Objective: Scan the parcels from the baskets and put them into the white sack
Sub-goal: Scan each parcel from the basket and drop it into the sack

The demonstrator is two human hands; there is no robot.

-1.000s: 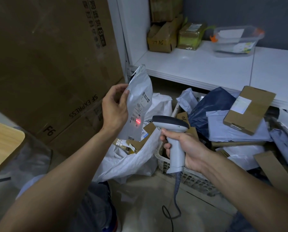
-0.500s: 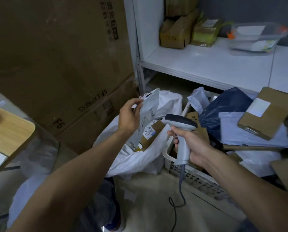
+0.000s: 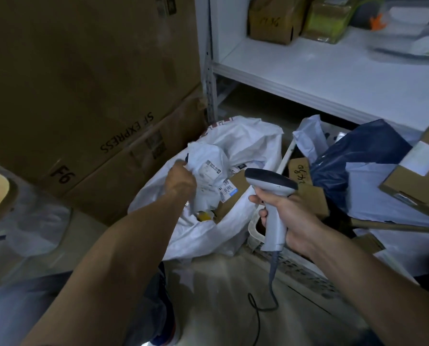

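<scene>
Two stacked cardboard boxes [image 3: 83,96] fill the left of the frame. At centre the left hand [image 3: 181,181] grips a white parcel [image 3: 208,171] at the mouth of the white sack [image 3: 248,138], so the drop-in step seems under way; next, release and fetch another. Further right the right hand [image 3: 293,218] is curled round the scanner [image 3: 270,181] above the basket [image 3: 303,273] piled with mailers [image 3: 358,156]. A white shelf [image 3: 333,71] spans the upper right, with the floor [image 3: 220,295] below.

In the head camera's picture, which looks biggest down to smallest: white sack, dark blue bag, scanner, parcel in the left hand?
1. white sack
2. dark blue bag, partly hidden
3. scanner and parcel look about alike; the scanner is nearer the camera, so I won't rank them.
</scene>
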